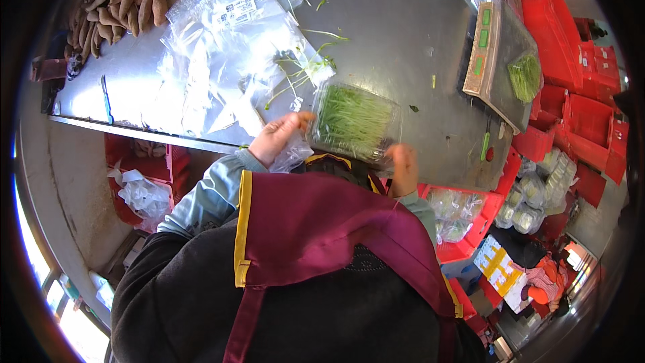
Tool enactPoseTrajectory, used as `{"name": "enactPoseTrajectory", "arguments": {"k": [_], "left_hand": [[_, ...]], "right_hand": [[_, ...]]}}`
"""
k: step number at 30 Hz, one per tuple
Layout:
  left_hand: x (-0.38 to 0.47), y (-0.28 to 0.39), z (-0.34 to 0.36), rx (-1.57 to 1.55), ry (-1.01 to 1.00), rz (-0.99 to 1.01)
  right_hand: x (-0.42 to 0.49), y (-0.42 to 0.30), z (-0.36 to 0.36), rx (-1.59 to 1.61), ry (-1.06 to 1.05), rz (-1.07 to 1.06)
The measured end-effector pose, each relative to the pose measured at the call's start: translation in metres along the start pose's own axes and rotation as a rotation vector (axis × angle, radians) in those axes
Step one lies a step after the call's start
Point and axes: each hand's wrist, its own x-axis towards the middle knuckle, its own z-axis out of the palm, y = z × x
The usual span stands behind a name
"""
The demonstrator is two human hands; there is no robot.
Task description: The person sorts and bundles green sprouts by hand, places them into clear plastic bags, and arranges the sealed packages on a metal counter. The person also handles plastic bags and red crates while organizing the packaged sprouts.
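Note:
A clear plastic tray of cut green shoots [355, 121], inside clear film or a bag, lies on the metal table [383, 40] close to my body. My left hand [278, 136] pinches the plastic at the pack's left edge. Loose clear plastic [293, 154] hangs just below that hand. By the pack's lower right corner is my right hand [403, 166], fingers curled and blurred by motion. Whether it grips the plastic there is unclear. A stack of clear plastic bags [227, 45] with printed labels spreads to the left, with loose green stems [305, 68] on it.
Sweet potatoes [131, 0] are heaped far left, and a blue-handled knife [107, 101] lies near the front edge. At right stands a weighing scale [504, 60] holding another green pack [524, 78]. A green-handled knife [485, 145] and red crates [589, 116] are beyond; a person [546, 280] sits lower right.

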Motion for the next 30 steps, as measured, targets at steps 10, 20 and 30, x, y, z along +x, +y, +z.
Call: {"name": "enactPoseTrajectory", "arguments": {"k": [10, 20, 30], "left_hand": [[-0.003, 0.002, -0.008, 0.391, -0.102, -0.108], [0.065, 0.06, 0.011, 0.25, 0.194, 0.133], [0.041, 0.037, -0.004, 0.597, -0.012, -0.026]], "right_hand": [[0.104, -0.017, 0.006, 0.342, 0.083, 0.257], [0.08, 0.015, -0.012, 0.865, 0.187, 0.49], [0.009, -0.071, -0.031, 0.004, -0.132, 0.247]]}}
